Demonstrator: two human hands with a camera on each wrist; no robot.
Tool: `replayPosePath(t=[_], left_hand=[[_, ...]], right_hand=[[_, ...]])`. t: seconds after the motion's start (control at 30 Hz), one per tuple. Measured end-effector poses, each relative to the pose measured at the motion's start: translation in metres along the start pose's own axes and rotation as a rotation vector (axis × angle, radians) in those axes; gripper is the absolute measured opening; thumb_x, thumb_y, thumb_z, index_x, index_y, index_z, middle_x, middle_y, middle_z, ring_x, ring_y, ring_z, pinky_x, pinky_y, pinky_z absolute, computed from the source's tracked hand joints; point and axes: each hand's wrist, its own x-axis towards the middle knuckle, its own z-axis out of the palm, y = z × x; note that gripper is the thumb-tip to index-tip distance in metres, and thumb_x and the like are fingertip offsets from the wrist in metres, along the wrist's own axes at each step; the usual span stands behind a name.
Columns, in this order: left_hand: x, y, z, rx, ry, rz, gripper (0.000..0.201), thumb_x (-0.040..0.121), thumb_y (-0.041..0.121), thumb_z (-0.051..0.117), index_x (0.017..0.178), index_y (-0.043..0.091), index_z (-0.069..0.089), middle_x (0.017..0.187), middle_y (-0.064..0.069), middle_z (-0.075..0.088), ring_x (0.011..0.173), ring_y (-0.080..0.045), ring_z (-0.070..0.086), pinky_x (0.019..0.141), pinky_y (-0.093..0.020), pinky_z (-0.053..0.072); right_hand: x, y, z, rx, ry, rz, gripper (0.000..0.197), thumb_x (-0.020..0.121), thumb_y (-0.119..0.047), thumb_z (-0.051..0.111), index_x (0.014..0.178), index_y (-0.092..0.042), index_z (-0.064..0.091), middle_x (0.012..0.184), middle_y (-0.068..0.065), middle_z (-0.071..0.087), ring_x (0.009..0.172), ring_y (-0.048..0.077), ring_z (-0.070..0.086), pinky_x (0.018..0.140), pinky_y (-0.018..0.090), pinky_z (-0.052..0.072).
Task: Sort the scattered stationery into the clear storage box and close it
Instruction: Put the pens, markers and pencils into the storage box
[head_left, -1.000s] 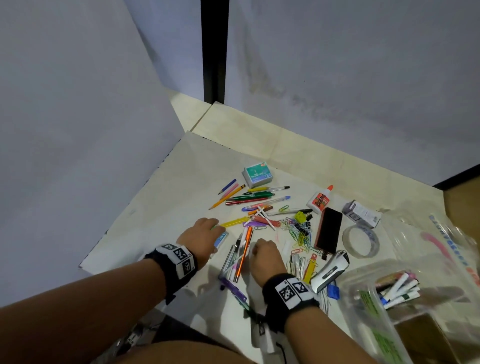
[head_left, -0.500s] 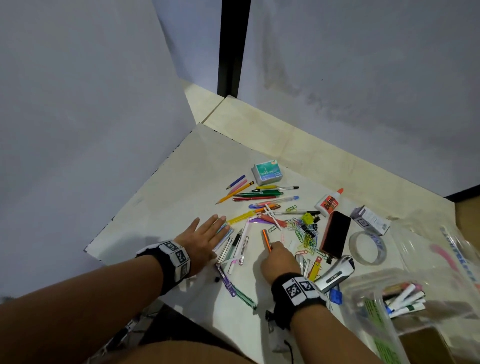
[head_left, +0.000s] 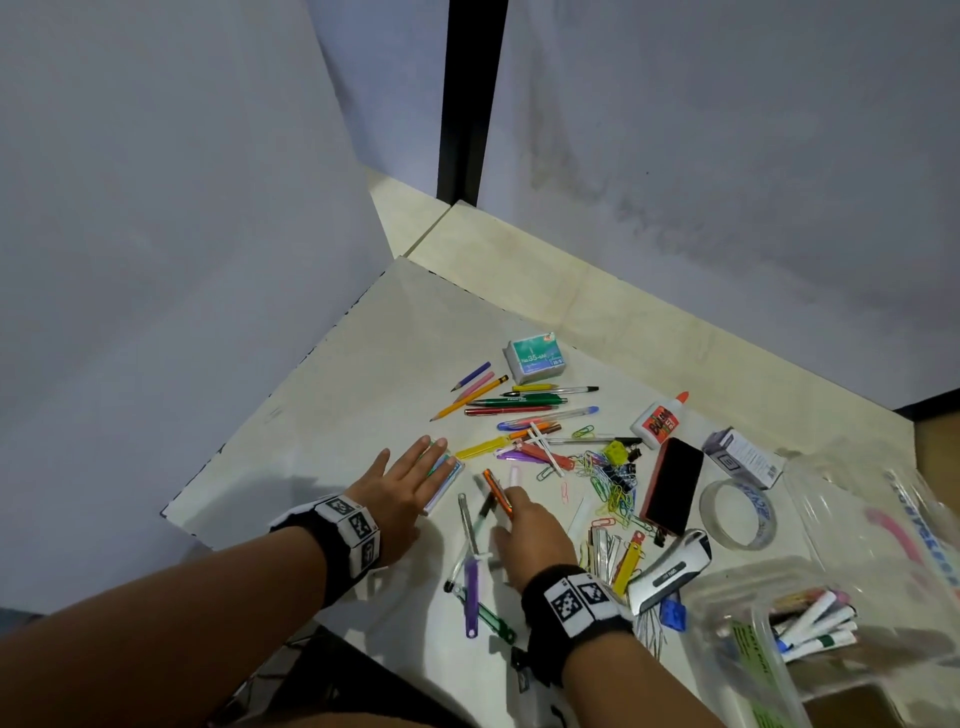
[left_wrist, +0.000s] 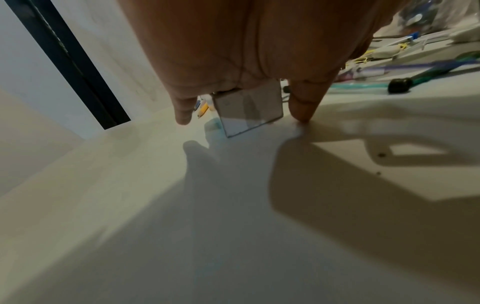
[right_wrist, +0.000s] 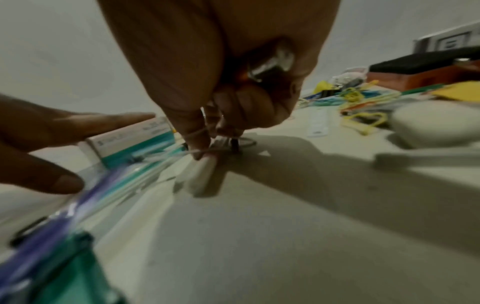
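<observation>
**Orange pen picked out of the pile**

Orange is the pen (head_left: 497, 493) that the right hand (head_left: 530, 530) grips, its fingers curled round it and a few more pens. The left hand (head_left: 400, 486) lies flat with straight fingers on a small white and teal box (head_left: 442, 483), holding nothing. More pens and pencils (head_left: 519, 402) lie scattered on the pale table (head_left: 332, 431). The clear storage box (head_left: 769, 639) stands open by the right arm, with white markers (head_left: 815, 623) inside.
</observation>
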Motion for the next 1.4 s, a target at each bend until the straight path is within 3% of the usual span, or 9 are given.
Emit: replayPosePath(t=[0.33, 0.5, 0.6, 0.77, 0.9, 1.03, 1.1, 1.23, 1.4], left_hand=[[0.002, 0.001, 0.002, -0.021, 0.056, -0.017, 0.102, 0.028, 0.037, 0.084, 0.124, 0.013, 0.061, 0.129, -0.010, 0.061, 0.114, -0.028, 0.063, 0.075, -0.044, 0.057], [0.004, 0.001, -0.001, -0.028, 0.015, -0.008, 0.104, 0.029, 0.037, 0.083, 0.127, 0.013, 0.059, 0.131, -0.009, 0.060, 0.115, -0.028, 0.062, 0.075, -0.044, 0.057], [0.003, 0.000, -0.003, -0.038, 0.019, -0.029, 0.104, 0.029, 0.038, 0.083, 0.127, 0.012, 0.059, 0.131, -0.011, 0.059, 0.116, -0.029, 0.061, 0.075, -0.045, 0.057], [0.002, 0.006, -0.015, -0.049, -0.085, -0.036, 0.088, 0.086, 0.029, 0.053, 0.151, 0.016, -0.006, 0.158, -0.009, -0.013, 0.148, -0.030, -0.005, 0.117, -0.048, 0.015], [0.003, 0.005, -0.016, -0.097, -0.076, -0.032, 0.104, 0.062, 0.041, 0.075, 0.148, 0.014, 0.023, 0.154, -0.015, 0.026, 0.140, -0.035, 0.031, 0.100, -0.054, 0.041], [0.003, 0.002, -0.012, -0.017, -0.035, -0.001, 0.100, 0.077, 0.040, 0.061, 0.150, 0.015, -0.003, 0.159, -0.011, 0.003, 0.147, -0.032, 0.012, 0.110, -0.052, 0.028], [0.003, 0.003, -0.013, -0.053, -0.091, -0.003, 0.113, 0.050, 0.048, 0.075, 0.142, 0.013, 0.019, 0.149, -0.013, 0.039, 0.133, -0.032, 0.044, 0.091, -0.051, 0.048], [0.006, 0.000, -0.004, -0.060, -0.016, 0.010, 0.110, 0.049, 0.045, 0.074, 0.139, 0.016, 0.017, 0.151, -0.010, 0.033, 0.137, -0.025, 0.039, 0.091, -0.049, 0.048], [0.007, 0.003, 0.008, -0.070, 0.010, -0.026, 0.109, 0.025, 0.040, 0.075, 0.127, 0.017, 0.043, 0.128, -0.008, 0.062, 0.112, -0.026, 0.064, 0.075, -0.044, 0.056]], right_hand=[[0.004, 0.026, -0.022, 0.008, 0.156, 0.210, 0.023, 0.090, -0.006, 0.044, 0.113, -0.011, 0.046, 0.105, 0.012, 0.064, 0.095, 0.031, 0.063, 0.077, 0.036, 0.052], [0.004, 0.013, -0.035, 0.009, 0.288, 0.133, 0.025, 0.091, -0.018, 0.044, 0.114, -0.010, 0.051, 0.102, 0.011, 0.065, 0.093, 0.031, 0.063, 0.071, 0.032, 0.049], [0.003, 0.000, -0.032, -0.013, 0.174, 0.108, 0.028, 0.094, -0.031, 0.047, 0.114, -0.011, 0.052, 0.100, 0.009, 0.068, 0.093, 0.028, 0.064, 0.073, 0.031, 0.048], [0.008, -0.004, -0.008, 0.058, -0.010, 0.202, 0.029, 0.088, -0.032, 0.060, 0.108, -0.012, 0.057, 0.105, 0.005, 0.068, 0.097, 0.025, 0.064, 0.082, 0.029, 0.050], [0.011, -0.004, -0.016, 0.064, 0.034, 0.207, 0.026, 0.092, -0.024, 0.048, 0.111, -0.008, 0.057, 0.106, 0.010, 0.066, 0.100, 0.029, 0.062, 0.080, 0.029, 0.046], [0.019, 0.003, -0.041, 0.274, 0.121, 0.221, 0.021, 0.094, -0.028, 0.047, 0.105, -0.010, 0.050, 0.091, 0.006, 0.060, 0.084, 0.025, 0.060, 0.078, 0.034, 0.051], [0.028, 0.010, -0.058, 0.307, 0.171, 0.244, 0.022, 0.094, -0.024, 0.047, 0.108, -0.007, 0.049, 0.094, 0.007, 0.059, 0.084, 0.026, 0.058, 0.077, 0.034, 0.050], [0.050, 0.016, -0.090, 0.089, 0.205, 0.237, 0.029, 0.091, -0.005, 0.044, 0.120, -0.004, 0.044, 0.107, 0.017, 0.058, 0.094, 0.032, 0.057, 0.077, 0.034, 0.045], [0.065, 0.012, -0.103, -0.315, 0.090, 0.073, 0.043, 0.085, 0.004, 0.048, 0.127, -0.007, 0.048, 0.134, 0.015, 0.041, 0.108, 0.033, 0.059, 0.090, 0.037, 0.048]])
